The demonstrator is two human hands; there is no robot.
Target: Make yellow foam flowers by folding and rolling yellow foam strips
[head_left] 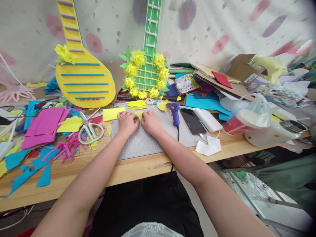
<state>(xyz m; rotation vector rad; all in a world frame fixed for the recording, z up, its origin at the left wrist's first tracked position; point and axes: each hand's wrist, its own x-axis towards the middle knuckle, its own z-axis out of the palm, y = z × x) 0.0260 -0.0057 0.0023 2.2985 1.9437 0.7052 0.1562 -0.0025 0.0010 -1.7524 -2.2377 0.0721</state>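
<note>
Both hands meet over a grey cutting mat. My left hand and my right hand have their fingers curled on a small piece of yellow paper, pinched between them. A folded yellow crepe paper strip lies beside my left hand. Just behind the hands are a stack of yellow paper pieces and a roll of tape. To the right of my right hand stands a purple glue gun. White-handled scissors rest at the left.
A yellow paper lute shape and a green one with yellow flowers stand at the back. Magenta paper and blue scraps lie left. A phone, a lidded cup and an open bottle are right.
</note>
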